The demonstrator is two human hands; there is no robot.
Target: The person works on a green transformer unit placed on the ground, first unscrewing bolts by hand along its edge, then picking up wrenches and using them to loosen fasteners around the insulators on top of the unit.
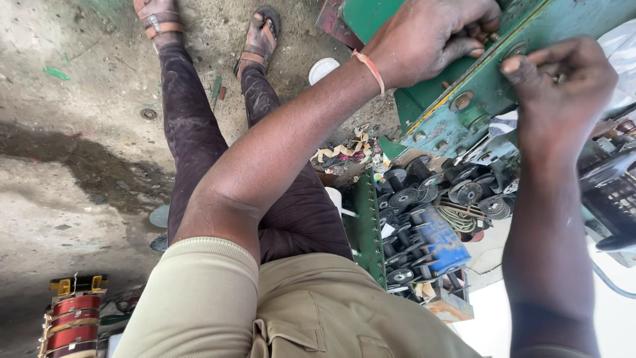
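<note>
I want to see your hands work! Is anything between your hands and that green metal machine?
Nothing visible is in the way. The left hand already rests on the green painted metal machine frame, fingers curled over its top edge. The right hand presses at the same edge, pinching something too small to tell.

The setting was a repair workshop: stained concrete floor (73, 139) at 9 o'clock, spool-filled crate (424, 225) at 4 o'clock, wound coil (73, 318) at 7 o'clock.
</note>
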